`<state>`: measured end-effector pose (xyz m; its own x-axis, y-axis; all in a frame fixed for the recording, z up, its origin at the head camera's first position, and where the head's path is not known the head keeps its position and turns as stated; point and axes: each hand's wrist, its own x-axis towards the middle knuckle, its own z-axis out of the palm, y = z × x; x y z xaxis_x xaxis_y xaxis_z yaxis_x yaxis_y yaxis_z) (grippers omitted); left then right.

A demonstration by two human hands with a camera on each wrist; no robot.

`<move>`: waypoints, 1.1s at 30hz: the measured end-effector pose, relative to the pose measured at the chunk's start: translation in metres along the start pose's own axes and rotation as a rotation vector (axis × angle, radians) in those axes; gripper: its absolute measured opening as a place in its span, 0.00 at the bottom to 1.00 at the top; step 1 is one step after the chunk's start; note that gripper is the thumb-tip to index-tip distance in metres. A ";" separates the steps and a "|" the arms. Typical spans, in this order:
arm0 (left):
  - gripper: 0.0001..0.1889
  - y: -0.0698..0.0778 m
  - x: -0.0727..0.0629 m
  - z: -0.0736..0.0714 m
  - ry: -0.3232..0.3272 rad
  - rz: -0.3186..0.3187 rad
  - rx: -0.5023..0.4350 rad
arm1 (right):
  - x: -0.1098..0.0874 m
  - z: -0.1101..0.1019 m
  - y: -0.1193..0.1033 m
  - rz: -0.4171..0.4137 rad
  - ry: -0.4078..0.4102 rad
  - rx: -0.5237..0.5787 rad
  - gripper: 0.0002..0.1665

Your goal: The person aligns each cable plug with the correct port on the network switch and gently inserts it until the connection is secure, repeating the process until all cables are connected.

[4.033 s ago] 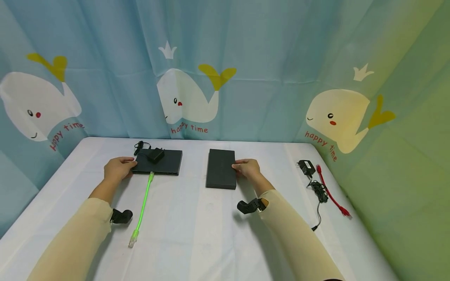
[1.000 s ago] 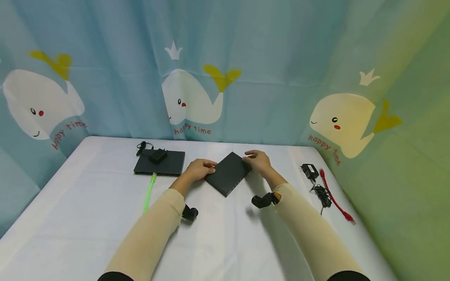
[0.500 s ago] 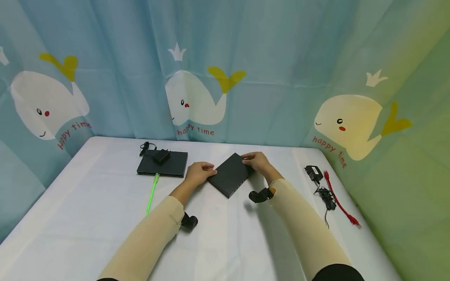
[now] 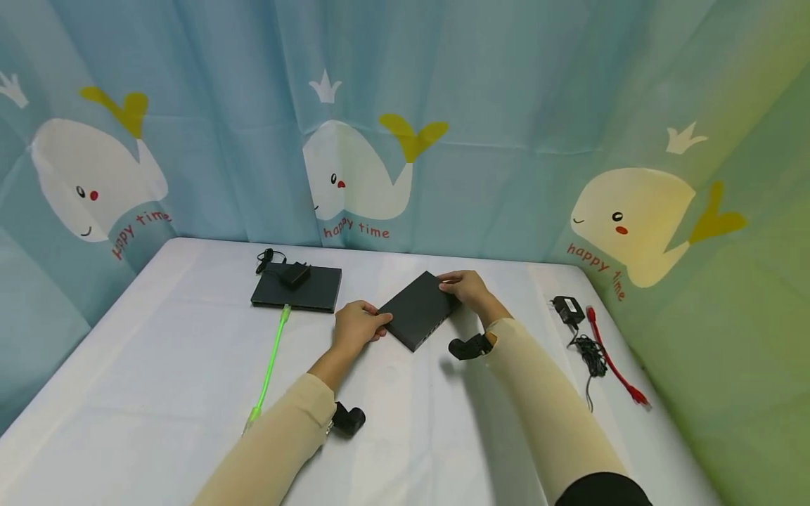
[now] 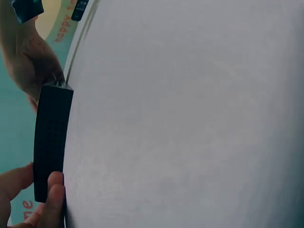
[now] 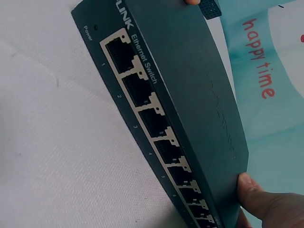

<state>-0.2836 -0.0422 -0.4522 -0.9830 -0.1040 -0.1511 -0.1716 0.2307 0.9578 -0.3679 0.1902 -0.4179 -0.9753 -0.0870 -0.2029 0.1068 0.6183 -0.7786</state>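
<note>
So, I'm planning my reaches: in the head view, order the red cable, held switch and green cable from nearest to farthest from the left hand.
1. Held switch: pinched by the left hand at its left corner.
2. Green cable: a short way off to the hand's left.
3. Red cable: across at the far right.

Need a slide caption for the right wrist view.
Right hand gripping a dark Ethernet switch by its edge, the row of numbered ports running diagonally across the frame.
</note>
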 end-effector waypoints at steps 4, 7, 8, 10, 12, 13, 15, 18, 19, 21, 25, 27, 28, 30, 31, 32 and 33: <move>0.13 0.001 0.002 0.003 0.050 0.011 0.011 | 0.000 0.000 0.001 0.012 0.005 0.008 0.22; 0.13 0.002 0.004 0.005 0.075 0.014 0.049 | 0.000 -0.001 0.002 0.022 0.016 0.010 0.22; 0.13 0.002 0.005 0.005 0.082 0.015 0.063 | 0.000 -0.001 0.003 0.025 0.020 0.009 0.22; 0.14 0.003 0.008 0.005 0.099 0.020 0.088 | -0.001 0.000 0.003 0.029 0.032 -0.001 0.22; 0.14 0.004 0.010 0.004 0.113 0.028 0.114 | -0.002 0.000 0.005 0.034 0.046 -0.005 0.22; 0.14 0.004 0.012 0.003 0.116 0.026 0.120 | -0.003 0.000 0.006 0.036 0.052 -0.007 0.22; 0.14 0.005 0.015 0.002 0.120 0.022 0.123 | -0.005 0.000 0.007 0.043 0.064 -0.003 0.23; 0.14 0.007 0.022 0.000 0.119 0.012 0.123 | -0.008 0.001 0.012 0.055 0.082 0.011 0.23; 0.14 0.008 0.024 0.000 0.118 0.009 0.122 | -0.009 0.000 0.013 0.062 0.088 0.016 0.23; 0.15 0.010 0.030 0.000 0.120 0.004 0.122 | -0.012 0.000 0.016 0.079 0.096 0.028 0.24; 0.14 0.013 0.041 -0.001 0.133 -0.005 0.137 | -0.021 0.002 0.022 0.116 0.095 0.079 0.25; 0.13 0.015 0.045 -0.002 0.136 -0.005 0.142 | -0.027 0.005 0.024 0.133 0.091 0.125 0.26; 0.13 0.016 0.047 -0.002 0.133 -0.006 0.143 | -0.031 0.006 0.025 0.137 0.093 0.140 0.26; 0.12 0.018 0.050 -0.002 0.126 -0.004 0.145 | -0.037 0.009 0.026 0.142 0.105 0.169 0.26; 0.12 0.019 0.051 -0.001 0.121 -0.006 0.150 | -0.040 0.010 0.026 0.147 0.112 0.186 0.26; 0.11 0.020 0.051 -0.001 0.118 -0.006 0.157 | -0.043 0.012 0.027 0.154 0.122 0.199 0.26; 0.11 0.021 0.052 -0.001 0.114 -0.004 0.165 | -0.046 0.013 0.027 0.157 0.134 0.209 0.26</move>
<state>-0.3381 -0.0433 -0.4394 -0.9701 -0.2124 -0.1172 -0.1933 0.3849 0.9025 -0.3181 0.2007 -0.4374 -0.9590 0.1094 -0.2613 0.2824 0.4408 -0.8520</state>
